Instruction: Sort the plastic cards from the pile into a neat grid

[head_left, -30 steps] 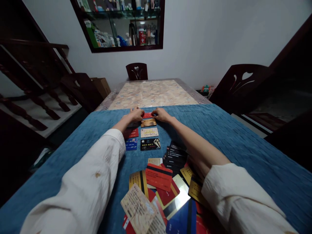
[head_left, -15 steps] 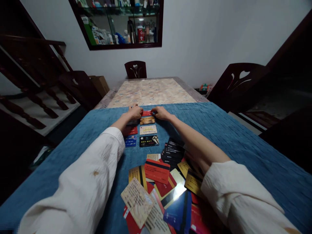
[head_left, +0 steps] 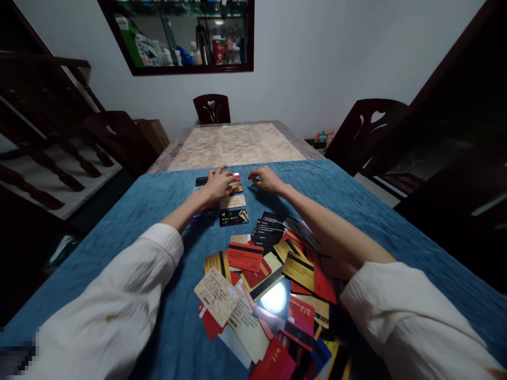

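Note:
Two columns of cards lie on the blue cloth. My left hand [head_left: 219, 186] is over their far end, fingers spread and partly covering a red card and a gold card [head_left: 236, 187]. Whether its fingertips touch them I cannot tell. Nearer in the right column are a cream card [head_left: 233, 201] and a black VIP card [head_left: 234, 217]. The left column is largely hidden by that hand and wrist; a black card [head_left: 202, 181] shows at its far end. To the right of the columns, my right hand [head_left: 266, 179] hovers with loosely bent fingers apart, holding nothing visible.
A loose heap of cards, among them a red one [head_left: 245, 256], a gold one [head_left: 299, 271] and a beige one [head_left: 217, 296], covers the near cloth. Several black cards [head_left: 268, 229] overlap behind it. Dark chairs [head_left: 213, 109] stand around the table.
Both hands have come away from the far red card they were touching; my right hand is now apart from it. My left hand has spread its fingers. The view has shifted slightly.

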`<state>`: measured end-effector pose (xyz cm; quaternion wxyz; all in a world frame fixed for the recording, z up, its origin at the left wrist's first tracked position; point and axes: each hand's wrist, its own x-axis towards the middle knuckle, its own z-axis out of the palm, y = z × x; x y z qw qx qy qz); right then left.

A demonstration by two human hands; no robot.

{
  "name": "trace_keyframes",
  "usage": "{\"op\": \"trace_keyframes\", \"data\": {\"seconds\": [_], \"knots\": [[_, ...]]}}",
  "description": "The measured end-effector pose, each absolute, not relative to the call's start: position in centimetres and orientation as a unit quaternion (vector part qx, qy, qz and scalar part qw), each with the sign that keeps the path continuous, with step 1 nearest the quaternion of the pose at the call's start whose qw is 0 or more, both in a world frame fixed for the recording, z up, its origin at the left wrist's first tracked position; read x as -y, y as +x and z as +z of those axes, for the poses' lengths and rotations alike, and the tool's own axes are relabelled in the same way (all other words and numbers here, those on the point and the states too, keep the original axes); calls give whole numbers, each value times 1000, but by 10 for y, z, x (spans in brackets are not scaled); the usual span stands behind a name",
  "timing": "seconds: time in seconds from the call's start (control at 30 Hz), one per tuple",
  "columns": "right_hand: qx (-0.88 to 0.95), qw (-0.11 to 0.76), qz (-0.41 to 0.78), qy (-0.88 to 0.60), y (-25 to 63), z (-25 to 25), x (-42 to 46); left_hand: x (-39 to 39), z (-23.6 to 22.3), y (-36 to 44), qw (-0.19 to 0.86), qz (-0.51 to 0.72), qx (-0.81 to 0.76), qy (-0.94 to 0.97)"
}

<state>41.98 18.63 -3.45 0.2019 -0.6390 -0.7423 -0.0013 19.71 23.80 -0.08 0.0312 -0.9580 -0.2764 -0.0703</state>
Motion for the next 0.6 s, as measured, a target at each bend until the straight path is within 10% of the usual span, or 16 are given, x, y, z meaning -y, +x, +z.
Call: {"op": "trace_keyframes", "data": {"seconds": [0.6], "knots": [[769,231,-56,-593,433,-25,-35,-86,3,200,-2,-106,133,-985]]}}
